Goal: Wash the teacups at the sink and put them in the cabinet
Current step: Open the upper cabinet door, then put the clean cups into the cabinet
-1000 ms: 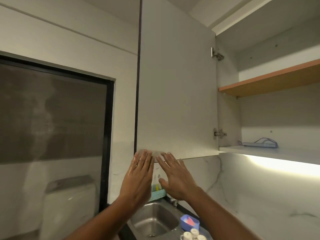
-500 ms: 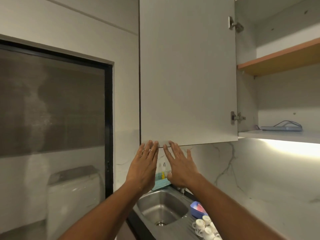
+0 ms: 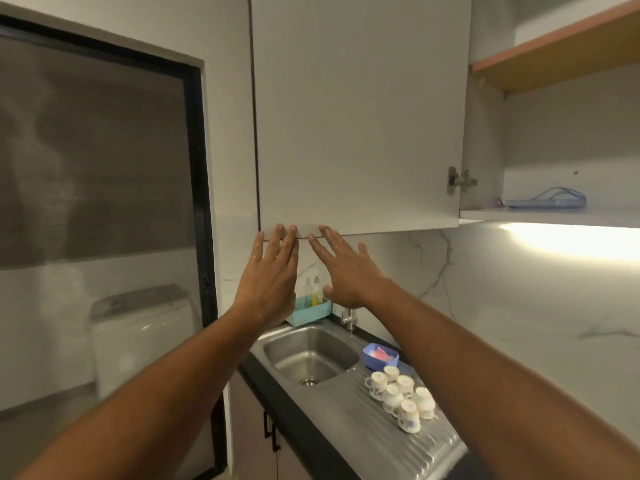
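Observation:
Several white teacups (image 3: 401,396) stand upside down on the ribbed steel drainboard (image 3: 398,441), right of the sink (image 3: 311,358). The white cabinet door (image 3: 360,116) above is swung open. My left hand (image 3: 270,275) and my right hand (image 3: 346,268) are raised side by side with straight, wet fingers. Their fingertips reach the door's lower edge. Neither hand holds anything. The cabinet's lower shelf (image 3: 547,216) shows at the right.
A blue flat item with a cord (image 3: 547,200) lies on the lower shelf, under a wooden shelf (image 3: 561,53). A teal basket (image 3: 308,310) with bottles, a tap (image 3: 348,318) and a blue tub (image 3: 379,356) ring the sink. A dark window (image 3: 100,161) fills the left.
The view has tilted down and left, so the sink and teacups show more fully. Both hands stay flat at the door's lower edge; the right hand has spread a little to the right.

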The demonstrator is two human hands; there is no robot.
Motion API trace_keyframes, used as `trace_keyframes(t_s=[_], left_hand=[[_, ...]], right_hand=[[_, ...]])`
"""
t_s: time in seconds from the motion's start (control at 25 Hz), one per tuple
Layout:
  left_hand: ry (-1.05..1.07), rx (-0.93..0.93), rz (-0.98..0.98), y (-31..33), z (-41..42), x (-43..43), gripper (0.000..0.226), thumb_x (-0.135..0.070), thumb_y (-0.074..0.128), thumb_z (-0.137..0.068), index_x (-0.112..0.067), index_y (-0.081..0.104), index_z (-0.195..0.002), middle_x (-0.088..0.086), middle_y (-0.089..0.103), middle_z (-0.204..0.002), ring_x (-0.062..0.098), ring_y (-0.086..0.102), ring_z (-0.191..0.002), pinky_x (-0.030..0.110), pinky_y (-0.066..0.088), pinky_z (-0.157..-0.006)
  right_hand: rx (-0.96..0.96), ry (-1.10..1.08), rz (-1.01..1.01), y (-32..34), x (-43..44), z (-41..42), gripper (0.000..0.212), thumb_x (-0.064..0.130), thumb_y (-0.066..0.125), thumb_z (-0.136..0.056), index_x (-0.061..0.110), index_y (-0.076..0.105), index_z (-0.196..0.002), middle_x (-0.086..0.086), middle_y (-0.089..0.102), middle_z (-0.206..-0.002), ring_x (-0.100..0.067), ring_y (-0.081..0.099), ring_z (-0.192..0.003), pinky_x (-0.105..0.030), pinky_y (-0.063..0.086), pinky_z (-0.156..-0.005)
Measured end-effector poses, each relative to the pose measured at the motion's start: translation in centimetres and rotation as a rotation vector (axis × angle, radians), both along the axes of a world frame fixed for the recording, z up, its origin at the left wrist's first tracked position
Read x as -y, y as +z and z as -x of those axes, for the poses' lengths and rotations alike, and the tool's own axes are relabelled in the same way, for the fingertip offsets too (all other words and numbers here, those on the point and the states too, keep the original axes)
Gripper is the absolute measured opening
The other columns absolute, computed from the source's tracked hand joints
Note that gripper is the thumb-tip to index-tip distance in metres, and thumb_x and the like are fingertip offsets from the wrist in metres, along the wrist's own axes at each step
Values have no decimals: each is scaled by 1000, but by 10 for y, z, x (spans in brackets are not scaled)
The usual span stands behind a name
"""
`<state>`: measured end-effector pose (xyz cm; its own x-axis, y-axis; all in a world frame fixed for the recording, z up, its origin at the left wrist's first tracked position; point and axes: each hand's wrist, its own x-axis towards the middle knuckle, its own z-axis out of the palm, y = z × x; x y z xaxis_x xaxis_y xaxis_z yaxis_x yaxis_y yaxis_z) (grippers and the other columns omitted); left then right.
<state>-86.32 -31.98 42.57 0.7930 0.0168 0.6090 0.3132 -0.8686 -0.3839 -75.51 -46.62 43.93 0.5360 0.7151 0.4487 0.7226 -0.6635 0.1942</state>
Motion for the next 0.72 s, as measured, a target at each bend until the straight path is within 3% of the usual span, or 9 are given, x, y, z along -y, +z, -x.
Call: trace_keyframes(t_s=[0.12,0.2,0.28,0.56,0.72], left_hand=[[-20,72,38,-5,-10,22,81,-25,52,-93,-4,11,-159,22,5,-167,42,2,-155,59,9,-125],[-73,94,30,-10,-21,44,69,-27,52,-89,-3,32,-151,19,32,-156,37,26,-147,56,21,-122],[-136,76,29,-23,-36,67,60,-29,52,-87,-3,45,-140,14,46,-142,30,39,-134,52,30,-116],[-272,-167,284,-127,-110,159,43,-29,58,-88,-11,55,-126,9,56,-131,29,51,-119,40,45,-99],[-188,-323,476,-195,-147,191,54,-42,53,-94,-13,48,-139,7,51,-139,26,48,-126,42,47,-100]], right_hand=[[32,108,33,5,21,-8,98,30,65,-91,32,-5,-160,2,-16,-168,-18,-10,-155,-55,12,-123],[52,147,68,2,39,-16,91,30,63,-93,29,3,-161,1,-8,-169,-20,-1,-156,-52,19,-124],[30,166,90,-9,63,-27,83,29,62,-94,26,13,-160,0,-1,-170,-21,10,-155,-46,27,-121],[-181,151,173,-113,182,-89,53,23,59,-92,19,49,-144,-2,31,-160,-26,43,-138,-45,45,-106],[-367,31,229,-188,239,-134,54,25,57,-93,22,48,-146,1,27,-163,-23,42,-141,-43,47,-107]])
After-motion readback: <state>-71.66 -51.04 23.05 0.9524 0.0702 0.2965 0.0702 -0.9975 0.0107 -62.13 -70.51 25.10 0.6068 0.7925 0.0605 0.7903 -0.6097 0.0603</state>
